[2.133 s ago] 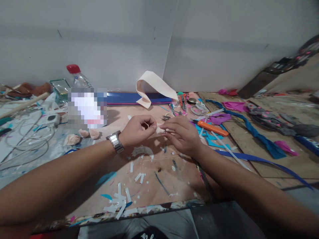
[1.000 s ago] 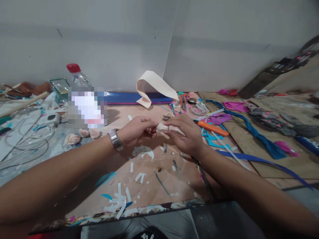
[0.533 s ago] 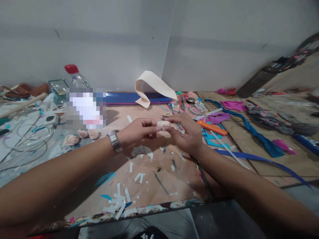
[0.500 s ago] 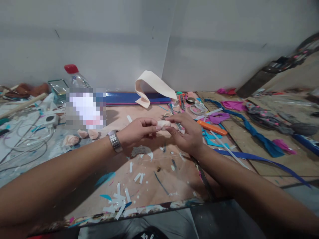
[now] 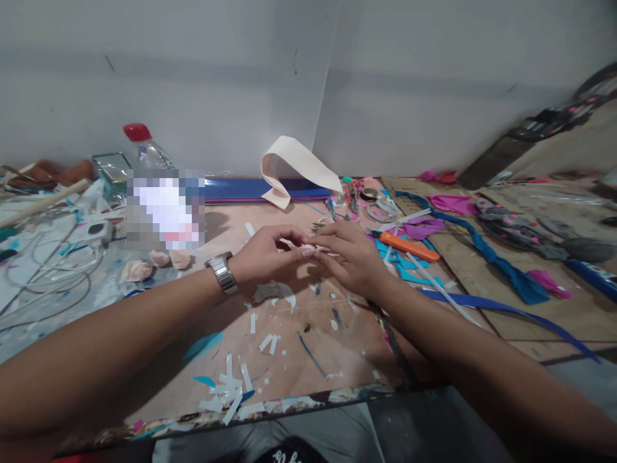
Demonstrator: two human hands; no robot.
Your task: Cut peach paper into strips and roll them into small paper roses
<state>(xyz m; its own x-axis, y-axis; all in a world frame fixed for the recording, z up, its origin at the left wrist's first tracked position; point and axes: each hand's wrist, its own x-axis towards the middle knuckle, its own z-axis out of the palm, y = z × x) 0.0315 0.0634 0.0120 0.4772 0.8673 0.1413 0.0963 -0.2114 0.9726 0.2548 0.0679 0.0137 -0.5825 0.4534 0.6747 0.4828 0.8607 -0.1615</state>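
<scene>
Above the middle of the workbench, my left hand [image 5: 270, 253] and my right hand [image 5: 357, 258] meet fingertip to fingertip. Both are closed in a pinch on a small pale paper piece [image 5: 310, 247], which the fingers mostly hide. A metal-band watch sits on my left wrist. Behind the hands, a long cream paper strip [image 5: 299, 161] stands curled on a dark blue flat stack [image 5: 250, 190]. To the left lie a cream paper rose [image 5: 137, 271] and small pale paper pieces [image 5: 179, 260]. Right of my right hand is an orange-handled cutter [image 5: 409, 246].
White paper scraps [image 5: 231, 391] lie near the bench's front edge. A red-capped bottle [image 5: 137, 133] and a white charger with cables [image 5: 99, 234] are at left. At right are a tape roll [image 5: 369, 194], a blue crepe strip [image 5: 486, 251] and a purple-blue ribbon [image 5: 511, 307].
The fingers of both hands have closed in over the pale paper piece, covering most of it. My right hand has turned, its fingers now stretched toward the left fingertips.
</scene>
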